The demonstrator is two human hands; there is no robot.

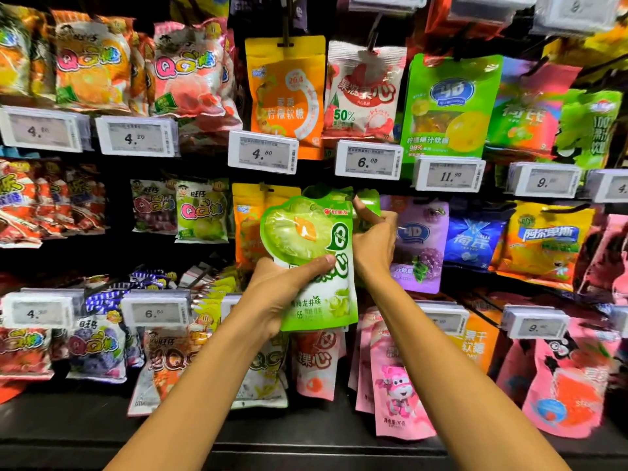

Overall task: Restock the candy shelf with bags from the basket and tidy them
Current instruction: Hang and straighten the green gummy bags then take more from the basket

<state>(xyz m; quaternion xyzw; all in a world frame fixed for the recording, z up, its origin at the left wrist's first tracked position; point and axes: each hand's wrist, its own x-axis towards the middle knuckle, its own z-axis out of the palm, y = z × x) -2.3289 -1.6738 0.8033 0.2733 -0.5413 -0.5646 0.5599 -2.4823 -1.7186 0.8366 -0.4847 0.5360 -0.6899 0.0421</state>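
left hand (289, 290) grip clamped on green candy bag (306, 232), right hand (373, 246) grip seemingly pinching hanging green bags (372, 199)

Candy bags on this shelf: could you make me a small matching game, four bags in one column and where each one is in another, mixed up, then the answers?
Bags:
1. front green bag
2. green bags behind it
3. upper orange bag
4. purple bag

Places:
A. hangs above the 4.60 price tag
B. gripped by the left hand
C. hangs to the right of the right hand
D. pinched by the right hand

Pairs: 1-B, 2-D, 3-A, 4-C.
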